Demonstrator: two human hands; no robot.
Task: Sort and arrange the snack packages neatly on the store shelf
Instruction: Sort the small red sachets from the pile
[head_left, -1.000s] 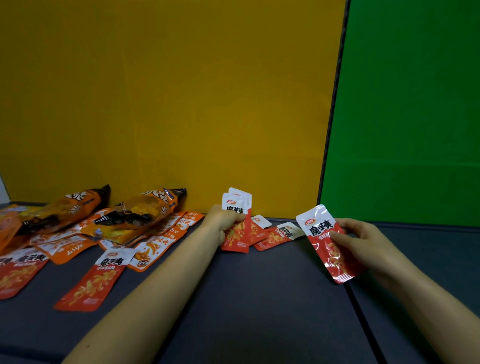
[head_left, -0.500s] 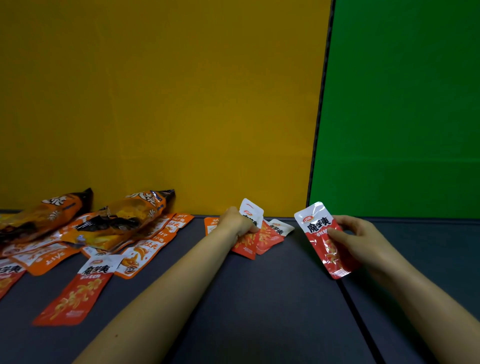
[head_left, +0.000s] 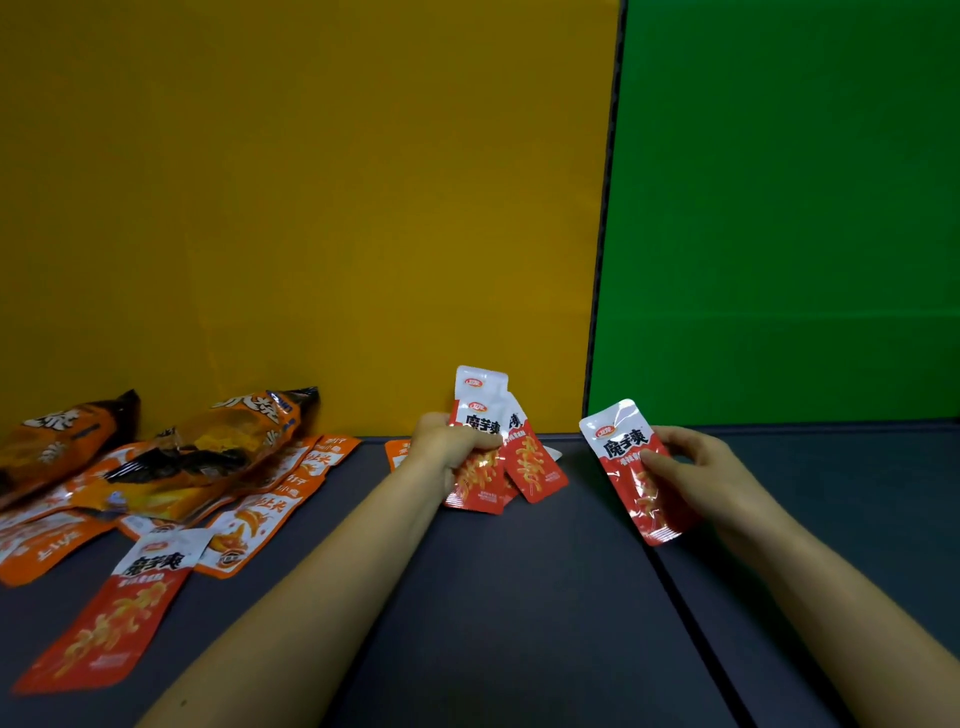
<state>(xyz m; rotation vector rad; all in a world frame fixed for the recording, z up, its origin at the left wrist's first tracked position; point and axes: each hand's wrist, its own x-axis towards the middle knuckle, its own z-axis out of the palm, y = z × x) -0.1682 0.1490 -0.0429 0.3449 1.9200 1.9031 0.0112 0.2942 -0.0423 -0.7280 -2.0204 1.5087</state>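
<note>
My left hand (head_left: 447, 447) grips a small bunch of red snack packets (head_left: 485, 457) with white tops, held upright near the yellow back wall. A further packet (head_left: 535, 462) leans out to the right of the bunch. My right hand (head_left: 685, 467) holds a single red snack packet (head_left: 623, 457) of the same kind, tilted, just right of the shelf seam. One red packet (head_left: 119, 618) lies flat on the dark shelf at the lower left. An orange packet (head_left: 397, 449) peeks out behind my left hand.
A heap of orange packets (head_left: 260, 514) and two larger orange-black bags (head_left: 218, 441) lies at the left by the yellow wall (head_left: 311, 208). A green wall panel (head_left: 779, 208) backs the right section. The dark shelf surface (head_left: 519, 597) has a seam running diagonally.
My left hand has lifted the bunch of red packets up off the shelf, standing them upright. The right hand still holds its single packet. The view has shifted slightly rightward.
</note>
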